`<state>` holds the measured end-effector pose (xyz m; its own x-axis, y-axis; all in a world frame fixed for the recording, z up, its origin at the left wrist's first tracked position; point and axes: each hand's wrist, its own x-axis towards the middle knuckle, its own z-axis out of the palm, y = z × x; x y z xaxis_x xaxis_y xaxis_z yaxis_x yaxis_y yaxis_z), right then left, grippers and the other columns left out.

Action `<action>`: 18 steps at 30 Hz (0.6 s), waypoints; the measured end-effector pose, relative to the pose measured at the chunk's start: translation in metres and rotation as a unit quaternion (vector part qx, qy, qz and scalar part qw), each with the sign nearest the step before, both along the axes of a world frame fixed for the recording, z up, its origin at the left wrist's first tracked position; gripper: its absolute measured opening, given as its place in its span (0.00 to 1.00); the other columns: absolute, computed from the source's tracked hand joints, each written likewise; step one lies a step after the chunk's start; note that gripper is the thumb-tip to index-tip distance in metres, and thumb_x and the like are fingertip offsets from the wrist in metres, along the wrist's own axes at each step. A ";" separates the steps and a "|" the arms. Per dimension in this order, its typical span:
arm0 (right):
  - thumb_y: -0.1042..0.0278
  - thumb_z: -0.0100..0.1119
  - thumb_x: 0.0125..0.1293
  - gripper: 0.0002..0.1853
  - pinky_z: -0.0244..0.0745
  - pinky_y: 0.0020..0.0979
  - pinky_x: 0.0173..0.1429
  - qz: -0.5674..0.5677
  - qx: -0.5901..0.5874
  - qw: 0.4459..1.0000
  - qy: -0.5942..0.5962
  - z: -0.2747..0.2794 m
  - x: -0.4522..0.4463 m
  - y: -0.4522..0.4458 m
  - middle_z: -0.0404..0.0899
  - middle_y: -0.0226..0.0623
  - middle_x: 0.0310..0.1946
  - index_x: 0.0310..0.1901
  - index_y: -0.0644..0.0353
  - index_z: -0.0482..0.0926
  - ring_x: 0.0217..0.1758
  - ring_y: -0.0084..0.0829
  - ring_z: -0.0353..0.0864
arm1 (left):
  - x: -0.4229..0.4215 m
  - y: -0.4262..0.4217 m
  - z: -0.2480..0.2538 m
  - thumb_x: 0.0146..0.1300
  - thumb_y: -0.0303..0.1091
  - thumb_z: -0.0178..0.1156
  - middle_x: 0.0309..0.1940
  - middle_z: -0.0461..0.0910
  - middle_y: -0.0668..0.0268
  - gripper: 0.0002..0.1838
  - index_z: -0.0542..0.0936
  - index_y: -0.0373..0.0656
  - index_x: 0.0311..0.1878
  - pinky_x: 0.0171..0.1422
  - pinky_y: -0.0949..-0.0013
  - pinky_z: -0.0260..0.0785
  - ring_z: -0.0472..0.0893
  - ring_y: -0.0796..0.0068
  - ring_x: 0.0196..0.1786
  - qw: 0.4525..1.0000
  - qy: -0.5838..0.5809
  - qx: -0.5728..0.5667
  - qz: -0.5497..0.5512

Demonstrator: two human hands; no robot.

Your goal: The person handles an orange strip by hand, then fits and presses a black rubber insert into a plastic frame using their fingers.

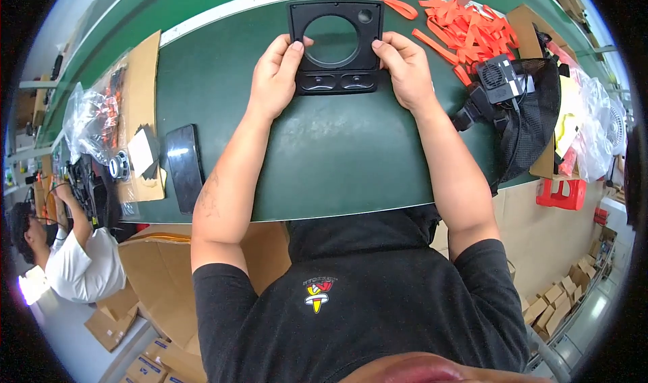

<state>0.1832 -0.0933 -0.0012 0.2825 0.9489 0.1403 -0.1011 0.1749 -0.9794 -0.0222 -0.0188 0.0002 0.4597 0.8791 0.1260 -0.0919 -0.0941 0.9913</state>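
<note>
A dark-green, smooth tabletop [337,160] is spread across the frame. At upper right, bright-orange flat straps [469,32] are heaped. At top centre, a squarish black panel [368,33] with a large round opening is gripped at its side edges by the left hand's [273,72] and right hand's [408,69] thumbs and fingers.

Dark green tabletop [344,170], pale scuffed patch near middle. Black phone [183,177] lies flat toward left, close to front edge, glossy face up. Brown cardboard sheet [150,72] runs along left side, beside phone. Tangled heap of orange straps [469,32] at far right; single looped strap [398,5] just left of heap. Black mesh bag [530,130] slumps along right side, nearer front than straps.
</note>
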 end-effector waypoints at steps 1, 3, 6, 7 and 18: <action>0.67 0.58 0.64 0.08 0.60 0.18 0.30 -0.010 -0.008 1.000 -0.001 0.002 -0.001 -0.001 0.72 0.20 0.24 0.34 0.63 0.79 0.26 0.12 0.66 | 0.000 0.000 -0.003 0.70 0.37 0.49 0.34 0.76 0.74 0.12 0.77 0.39 0.44 0.44 0.79 0.65 0.71 0.87 0.37 0.999 -0.030 -0.022 -0.004; 0.67 0.58 0.64 0.08 0.60 0.18 0.30 -0.007 -0.002 1.000 -0.001 -0.001 0.000 -0.001 0.72 0.20 0.24 0.34 0.64 0.79 0.26 0.12 0.66 | -0.001 0.001 -0.007 0.70 0.37 0.49 0.34 0.75 0.75 0.12 0.77 0.39 0.44 0.43 0.80 0.64 0.70 0.87 0.37 1.000 -0.011 -0.003 0.002; 0.67 0.58 0.64 0.08 0.60 0.18 0.30 -0.005 0.003 1.000 0.001 0.000 -0.002 0.000 0.72 0.20 0.23 0.34 0.64 0.78 0.26 0.12 0.65 | -0.001 0.002 -0.006 0.71 0.37 0.49 0.33 0.75 0.75 0.12 0.77 0.39 0.44 0.42 0.81 0.63 0.69 0.88 0.36 1.000 0.003 0.014 0.008; 0.68 0.58 0.64 0.08 0.59 0.18 0.30 -0.006 0.000 1.000 0.003 0.001 -0.002 0.000 0.71 0.20 0.23 0.33 0.64 0.78 0.26 0.12 0.65 | -0.001 0.001 -0.005 0.71 0.37 0.49 0.33 0.74 0.75 0.12 0.77 0.39 0.44 0.42 0.81 0.63 0.69 0.88 0.36 1.000 -0.001 0.008 0.009; 0.67 0.57 0.64 0.08 0.57 0.18 0.28 -0.005 -0.002 1.000 -0.013 0.000 0.000 -0.001 0.71 0.20 0.23 0.34 0.64 0.79 0.26 0.11 0.64 | 0.001 0.000 -0.001 0.71 0.36 0.48 0.32 0.74 0.75 0.12 0.76 0.38 0.45 0.40 0.81 0.63 0.69 0.89 0.35 1.000 -0.002 0.001 -0.001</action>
